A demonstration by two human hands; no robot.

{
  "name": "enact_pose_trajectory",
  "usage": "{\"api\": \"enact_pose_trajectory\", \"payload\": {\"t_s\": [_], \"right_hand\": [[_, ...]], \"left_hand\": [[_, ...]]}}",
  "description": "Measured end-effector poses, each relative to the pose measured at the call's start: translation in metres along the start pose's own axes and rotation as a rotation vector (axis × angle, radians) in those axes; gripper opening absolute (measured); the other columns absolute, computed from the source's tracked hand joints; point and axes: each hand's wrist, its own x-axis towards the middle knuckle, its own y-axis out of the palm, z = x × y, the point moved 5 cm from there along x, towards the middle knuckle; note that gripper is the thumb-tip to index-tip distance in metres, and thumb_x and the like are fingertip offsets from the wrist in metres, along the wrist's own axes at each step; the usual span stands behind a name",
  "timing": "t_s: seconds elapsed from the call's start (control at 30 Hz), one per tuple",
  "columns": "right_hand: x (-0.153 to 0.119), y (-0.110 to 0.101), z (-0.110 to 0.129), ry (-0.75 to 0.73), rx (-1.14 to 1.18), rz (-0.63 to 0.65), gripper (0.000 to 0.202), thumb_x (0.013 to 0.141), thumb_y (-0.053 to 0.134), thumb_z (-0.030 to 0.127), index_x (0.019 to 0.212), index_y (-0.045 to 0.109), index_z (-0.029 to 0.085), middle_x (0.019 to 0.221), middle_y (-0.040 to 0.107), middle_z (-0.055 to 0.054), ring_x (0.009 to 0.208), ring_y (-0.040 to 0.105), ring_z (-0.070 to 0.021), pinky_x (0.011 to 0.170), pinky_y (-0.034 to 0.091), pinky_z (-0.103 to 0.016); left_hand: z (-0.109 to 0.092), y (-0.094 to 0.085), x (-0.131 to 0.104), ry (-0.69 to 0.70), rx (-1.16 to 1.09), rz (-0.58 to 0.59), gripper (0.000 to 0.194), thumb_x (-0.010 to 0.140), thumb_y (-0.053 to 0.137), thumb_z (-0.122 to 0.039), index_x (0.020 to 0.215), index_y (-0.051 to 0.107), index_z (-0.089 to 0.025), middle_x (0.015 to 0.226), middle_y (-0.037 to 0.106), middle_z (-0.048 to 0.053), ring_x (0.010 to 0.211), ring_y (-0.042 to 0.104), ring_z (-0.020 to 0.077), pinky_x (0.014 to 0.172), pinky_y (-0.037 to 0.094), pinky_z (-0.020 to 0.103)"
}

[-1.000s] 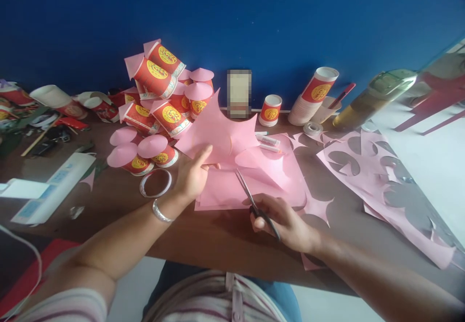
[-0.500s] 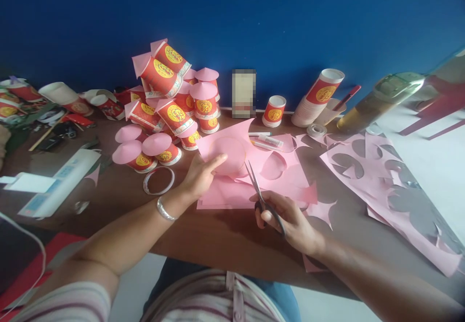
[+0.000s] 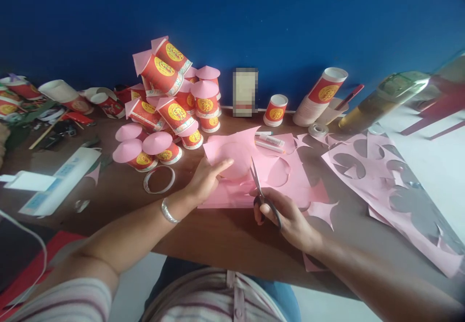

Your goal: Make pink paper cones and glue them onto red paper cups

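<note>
My left hand [image 3: 209,179] grips a sheet of pink paper [image 3: 236,150] at its left side, thumb on top. A faint round outline shows on this paper. In my right hand [image 3: 281,215] is a pair of scissors [image 3: 258,186] with black handles, its blades pointing up at the paper's right edge. The blades look nearly together. More pink paper lies underneath on the table, and a curved cut edge shows to the right of the scissors.
Left of the paper, red paper cups [image 3: 176,111] with pink cone tops are piled up. A tape ring [image 3: 159,179] lies before them. Pink offcuts [image 3: 385,181] cover the right side. Behind stand a single cup [image 3: 275,111], stacked cups [image 3: 319,97] and a bottle [image 3: 383,100]. Markers [image 3: 269,143] lie nearby.
The held pink paper has shifted slightly right and turned with my left hand. The scissors stay near its right edge, their blades a little more upright.
</note>
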Motion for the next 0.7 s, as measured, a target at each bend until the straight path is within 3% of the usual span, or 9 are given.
{"api": "enact_pose_trajectory", "payload": {"t_s": [0.27, 0.43, 0.6, 0.7], "right_hand": [[0.002, -0.001, 0.001, -0.044, -0.04, -0.044, 0.049, 0.096, 0.048, 0.07, 0.092, 0.051, 0.021, 0.08, 0.06, -0.002, 0.072, 0.057, -0.0143, 0.071, 0.052, -0.032], [0.002, -0.001, 0.001, -0.018, -0.078, -0.062, 0.055, 0.094, 0.046, 0.076, 0.094, 0.052, 0.021, 0.08, 0.059, -0.002, 0.071, 0.056, -0.0146, 0.07, 0.053, -0.032], [0.003, 0.0, 0.0, -0.005, -0.099, -0.067, 0.054, 0.094, 0.046, 0.075, 0.093, 0.052, 0.022, 0.077, 0.06, -0.002, 0.069, 0.056, -0.0144, 0.068, 0.052, -0.031], [0.003, 0.0, -0.001, -0.013, -0.094, -0.074, 0.052, 0.095, 0.046, 0.073, 0.093, 0.052, 0.022, 0.078, 0.06, -0.002, 0.069, 0.057, -0.0145, 0.068, 0.052, -0.032]], "left_hand": [[0.007, 0.008, -0.008, -0.072, -0.059, 0.042, 0.032, 0.08, 0.079, -0.039, 0.094, 0.075, -0.01, 0.097, 0.076, 0.01, 0.094, 0.071, 0.0255, 0.083, 0.058, 0.035], [0.012, 0.003, -0.007, -0.086, 0.004, 0.008, 0.031, 0.081, 0.079, -0.041, 0.088, 0.076, -0.011, 0.091, 0.076, 0.009, 0.09, 0.071, 0.0248, 0.077, 0.057, 0.033], [0.008, 0.002, -0.008, -0.068, 0.062, -0.015, 0.035, 0.081, 0.079, -0.044, 0.097, 0.076, -0.013, 0.096, 0.077, 0.009, 0.092, 0.072, 0.0256, 0.081, 0.058, 0.034], [0.005, 0.005, -0.009, -0.069, 0.125, 0.001, 0.033, 0.082, 0.077, -0.045, 0.094, 0.076, -0.014, 0.092, 0.077, 0.008, 0.087, 0.071, 0.0242, 0.078, 0.059, 0.033]]}}
